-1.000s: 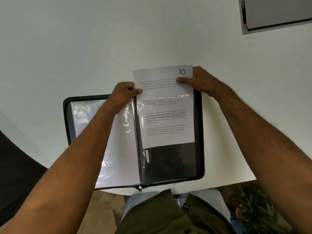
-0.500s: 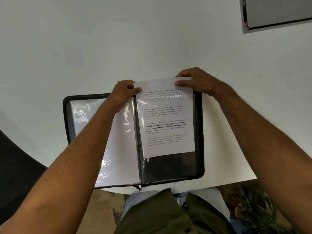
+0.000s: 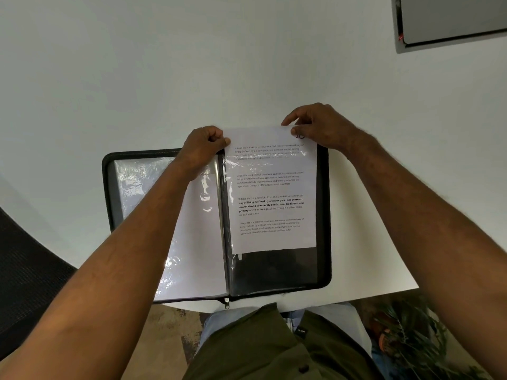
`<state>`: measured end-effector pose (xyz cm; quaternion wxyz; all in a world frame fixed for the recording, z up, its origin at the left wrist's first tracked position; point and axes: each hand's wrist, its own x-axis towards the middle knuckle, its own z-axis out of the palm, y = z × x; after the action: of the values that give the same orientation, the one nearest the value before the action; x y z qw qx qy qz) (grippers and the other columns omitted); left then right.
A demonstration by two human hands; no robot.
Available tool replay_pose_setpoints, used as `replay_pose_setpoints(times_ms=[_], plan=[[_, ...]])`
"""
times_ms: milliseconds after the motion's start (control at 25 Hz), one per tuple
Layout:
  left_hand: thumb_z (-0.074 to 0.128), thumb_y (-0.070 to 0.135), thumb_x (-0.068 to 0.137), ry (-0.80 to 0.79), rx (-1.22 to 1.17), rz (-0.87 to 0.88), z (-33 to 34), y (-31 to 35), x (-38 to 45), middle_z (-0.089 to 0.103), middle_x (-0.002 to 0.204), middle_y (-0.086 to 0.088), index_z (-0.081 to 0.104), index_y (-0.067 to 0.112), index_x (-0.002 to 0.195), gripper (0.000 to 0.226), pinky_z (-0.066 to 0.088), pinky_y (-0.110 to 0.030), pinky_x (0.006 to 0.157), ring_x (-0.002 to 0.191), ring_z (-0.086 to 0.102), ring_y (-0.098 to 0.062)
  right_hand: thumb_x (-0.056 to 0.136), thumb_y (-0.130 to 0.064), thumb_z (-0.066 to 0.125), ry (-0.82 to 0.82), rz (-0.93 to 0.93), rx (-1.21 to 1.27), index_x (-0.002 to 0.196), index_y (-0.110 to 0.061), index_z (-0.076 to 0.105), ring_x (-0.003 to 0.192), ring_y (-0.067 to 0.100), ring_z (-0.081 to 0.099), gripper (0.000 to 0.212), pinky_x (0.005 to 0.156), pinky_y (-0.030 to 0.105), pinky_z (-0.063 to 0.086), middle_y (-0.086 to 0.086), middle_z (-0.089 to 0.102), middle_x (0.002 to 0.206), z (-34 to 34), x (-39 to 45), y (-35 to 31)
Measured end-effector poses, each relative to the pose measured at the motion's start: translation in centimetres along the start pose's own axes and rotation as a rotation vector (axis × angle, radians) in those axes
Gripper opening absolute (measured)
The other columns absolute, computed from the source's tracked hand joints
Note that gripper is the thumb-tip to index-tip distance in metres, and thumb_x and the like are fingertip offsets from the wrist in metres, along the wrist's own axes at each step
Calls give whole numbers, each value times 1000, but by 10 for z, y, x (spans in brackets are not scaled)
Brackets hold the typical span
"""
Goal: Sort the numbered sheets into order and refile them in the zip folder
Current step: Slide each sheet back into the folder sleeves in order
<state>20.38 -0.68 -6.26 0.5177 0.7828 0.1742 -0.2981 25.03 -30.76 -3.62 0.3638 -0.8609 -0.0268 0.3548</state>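
Observation:
A black zip folder (image 3: 323,215) lies open on the white table, near its front edge. A printed sheet (image 3: 271,187) sits partly inside the clear sleeve on the folder's right side; its top edge sticks out above the folder. My left hand (image 3: 203,149) pinches the sheet's top left corner at the sleeve's opening. My right hand (image 3: 321,127) pinches the top right corner, its fingers half covering the handwritten number. The left side holds clear sleeves (image 3: 192,242) with white paper in them, partly hidden by my left forearm.
The white table (image 3: 192,78) stretches away behind the folder. A grey device (image 3: 450,20) lies at the far right corner. A dark chair (image 3: 24,275) stands at the left, and a plant (image 3: 411,335) sits on the floor at the lower right.
The sheet has slid down into the right sleeve, so less of it shows above the folder. Both hands came down with it, and the number 10 is now mostly covered.

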Motion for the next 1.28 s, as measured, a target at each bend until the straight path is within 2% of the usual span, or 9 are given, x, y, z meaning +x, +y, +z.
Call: replay_pose_setpoints(times_ms=[160, 280, 480, 600, 680, 760, 960, 1160, 1280], plan=[[71, 13, 94, 4, -21, 1, 1, -4, 3, 68, 89, -7, 71, 13, 89, 5, 52, -26, 80, 80, 60, -13, 94, -17, 73, -136, -10, -91, 116, -27, 75, 88, 10, 70, 24, 74, 16, 44, -5, 76, 90, 2, 0, 3], [70, 12, 95, 7, -4, 20, 1, -4, 3, 69, 86, 2, 73, 11, 95, 3, 49, -12, 72, 75, 59, -4, 96, -18, 71, -209, -21, -113, 118, -26, 74, 89, 5, 66, 24, 78, 17, 44, -13, 73, 91, 4, -2, 4], [69, 11, 95, -26, 78, 49, 1, -4, 1, 69, 83, 7, 75, 12, 95, 6, 47, -10, 73, 74, 60, 3, 100, -18, 65, -284, -55, -195, 124, -23, 73, 91, -1, 62, 26, 93, 24, 45, -23, 66, 92, 12, -7, 5], [74, 20, 91, -77, 157, 68, 1, -8, 3, 72, 81, 5, 77, 26, 86, 9, 53, -30, 88, 80, 62, -4, 101, -16, 63, -299, -79, -220, 124, -24, 73, 93, 8, 64, 26, 91, 27, 47, -14, 69, 96, 18, -10, 6], [77, 36, 81, -88, 250, 84, 2, -12, 5, 73, 78, 7, 78, 34, 80, 3, 50, -49, 100, 85, 63, -9, 99, -14, 64, -253, -128, -218, 122, -26, 71, 89, 9, 65, 27, 82, 26, 46, -12, 70, 93, 21, -13, 6], [78, 42, 77, -80, 327, 91, 4, -14, 6, 72, 73, 13, 78, 41, 79, 3, 48, -57, 101, 91, 64, -12, 98, -14, 66, -220, -166, -220, 118, -26, 69, 84, 6, 65, 25, 74, 23, 43, -13, 70, 88, 24, -15, 8], [80, 51, 75, -91, 419, 126, 5, -17, 7, 71, 75, 18, 76, 46, 80, 8, 45, -58, 103, 104, 65, -24, 100, -19, 63, -247, -180, -316, 117, -29, 75, 88, 11, 63, 23, 80, 31, 48, -4, 72, 96, 29, -15, 13], [71, 69, 62, -88, 440, 119, 5, -22, 11, 70, 95, 7, 74, 53, 79, 24, 46, -57, 102, 109, 63, -25, 101, -24, 62, -279, -207, -451, 117, -31, 77, 96, 14, 63, 23, 86, 33, 50, -5, 74, 107, 30, -17, 5], [71, 67, 62, -85, 432, 120, 5, -22, 13, 71, 93, 8, 74, 51, 79, 23, 46, -56, 102, 108, 64, -25, 100, -22, 62, -299, -220, -513, 114, -33, 78, 90, 12, 62, 23, 79, 30, 47, -9, 75, 103, 34, -19, -1]])
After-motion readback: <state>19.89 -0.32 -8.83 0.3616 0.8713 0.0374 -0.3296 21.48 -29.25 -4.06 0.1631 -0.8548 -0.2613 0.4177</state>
